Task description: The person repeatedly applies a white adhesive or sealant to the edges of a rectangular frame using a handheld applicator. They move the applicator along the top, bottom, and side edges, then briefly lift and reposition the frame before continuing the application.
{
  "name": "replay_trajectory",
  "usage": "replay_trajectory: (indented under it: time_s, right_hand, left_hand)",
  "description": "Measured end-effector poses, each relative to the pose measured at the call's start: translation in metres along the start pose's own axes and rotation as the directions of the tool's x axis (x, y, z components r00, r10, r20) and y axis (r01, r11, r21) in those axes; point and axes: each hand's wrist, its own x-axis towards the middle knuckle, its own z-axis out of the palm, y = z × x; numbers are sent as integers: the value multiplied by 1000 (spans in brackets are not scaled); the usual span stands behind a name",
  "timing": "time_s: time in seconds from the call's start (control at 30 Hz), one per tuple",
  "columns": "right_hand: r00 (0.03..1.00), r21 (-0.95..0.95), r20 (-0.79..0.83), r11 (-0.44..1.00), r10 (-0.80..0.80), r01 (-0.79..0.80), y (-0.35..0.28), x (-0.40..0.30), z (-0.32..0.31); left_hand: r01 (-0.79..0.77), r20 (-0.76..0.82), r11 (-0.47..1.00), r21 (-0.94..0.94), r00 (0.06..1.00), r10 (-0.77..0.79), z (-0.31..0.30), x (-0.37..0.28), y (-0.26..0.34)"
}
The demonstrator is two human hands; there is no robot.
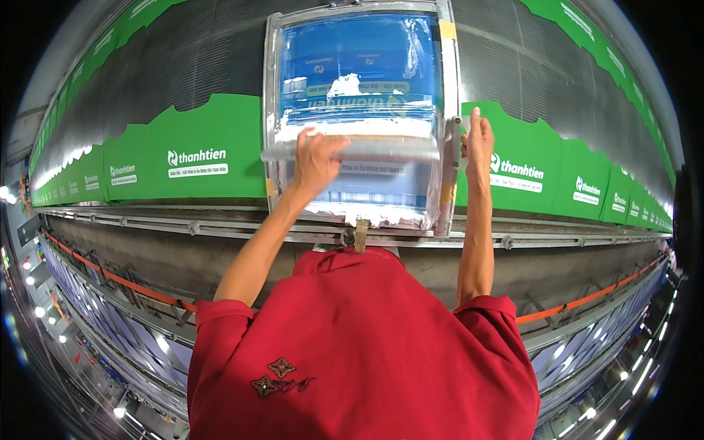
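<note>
A screen-printing frame [449,71] with blue mesh [357,49] lies on the long table before me. My left hand [319,159] grips a squeegee [385,148] that spans the mesh crosswise and looks blurred. White ink [363,127] lies along the squeegee's far side, with more smeared on the mesh and at the near end. At the frame's right side, my right hand [478,140] is closed around a pale handle or bracket [463,135] there. Green printed fabric pieces [214,148] bearing white writing lie to both sides of the frame.
A metal rail [220,224] with round knobs runs along the table's near edge. Dark table surface [220,60] shows beyond the green pieces, and another row of green pieces [583,27] lines the far side. Behind me stretch an orange bar [583,301] and another long table [572,352].
</note>
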Motion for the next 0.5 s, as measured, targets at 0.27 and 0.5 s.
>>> replay_trajectory:
  time_s: [0.27,0.5]
  right_hand:
    - [975,63,-91,976,-204,210,-32,-30,-3]
    - [961,114,0,955,-276,274,66,34,-4]
  left_hand:
    - [98,-38,995,-35,994,-99,6,-127,69]
    - [185,-28,981,59,983,-183,43,-104,63]
